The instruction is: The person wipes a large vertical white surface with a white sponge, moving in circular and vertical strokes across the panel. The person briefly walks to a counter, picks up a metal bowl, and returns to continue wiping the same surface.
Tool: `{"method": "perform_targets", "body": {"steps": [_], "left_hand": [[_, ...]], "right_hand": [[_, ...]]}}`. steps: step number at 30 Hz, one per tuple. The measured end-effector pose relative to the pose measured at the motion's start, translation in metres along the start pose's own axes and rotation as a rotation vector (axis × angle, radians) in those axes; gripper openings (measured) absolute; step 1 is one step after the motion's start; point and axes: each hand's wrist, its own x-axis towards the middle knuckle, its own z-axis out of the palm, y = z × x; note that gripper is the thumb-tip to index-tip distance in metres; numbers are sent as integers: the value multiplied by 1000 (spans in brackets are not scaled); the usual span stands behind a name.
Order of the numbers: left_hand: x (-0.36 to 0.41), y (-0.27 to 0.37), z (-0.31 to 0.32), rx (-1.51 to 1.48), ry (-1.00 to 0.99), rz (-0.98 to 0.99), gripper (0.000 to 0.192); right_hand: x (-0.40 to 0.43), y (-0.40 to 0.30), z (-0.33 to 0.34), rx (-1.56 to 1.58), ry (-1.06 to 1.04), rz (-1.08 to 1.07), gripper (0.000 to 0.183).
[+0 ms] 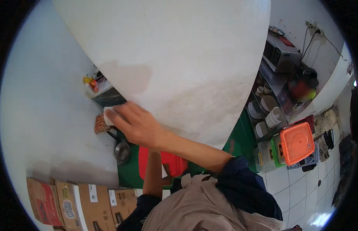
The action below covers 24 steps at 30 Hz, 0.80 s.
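Observation:
My right hand [135, 124] reaches across to the left, its fingers closed on a small white object [108, 115] whose kind I cannot tell. It is in front of the left edge of a large white wall surface [179, 72] with brownish stains. My left forearm rises from below and passes behind my right wrist; the left hand is hidden. Beneath the arms, a red plastic lid or tray [174, 164] lies on a green surface [129, 176]. Stacked eggs [100, 124] and a metal pan [122, 151] are just beyond and below the right hand.
Cardboard boxes [95, 205] stand at lower left. On the right are a shelf with white containers [273, 117], a microwave oven [282, 55] on a counter, and a clear box beside an orange lid [297, 143]. A small counter [105, 93] with packets is at left.

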Motion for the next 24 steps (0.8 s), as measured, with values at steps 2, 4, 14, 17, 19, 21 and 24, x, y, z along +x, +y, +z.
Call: {"method": "perform_targets", "body": {"steps": [2, 4, 14, 17, 19, 21, 24], "left_hand": [[2, 13, -16, 78, 37, 30, 71], [7, 14, 6, 12, 45, 13, 71], [7, 32, 23, -170, 126, -103, 82], [7, 37, 30, -248, 50, -61, 77], [9, 37, 30, -291, -3, -35, 74], [12, 25, 23, -242, -33, -22, 75], [13, 12, 14, -117, -56, -5, 75]], "right_hand": [[5, -5, -38, -17, 197, 13, 42], [11, 17, -109, -361, 388, 61, 45], [43, 45, -105, -534, 551, 77, 46], [47, 34, -53, -447, 466, 11, 46], [49, 23, -24, -344, 417, -61, 42], [46, 10, -10, -260, 306, -71, 41], [35, -1, -16, -87, 115, -39, 38]]}}
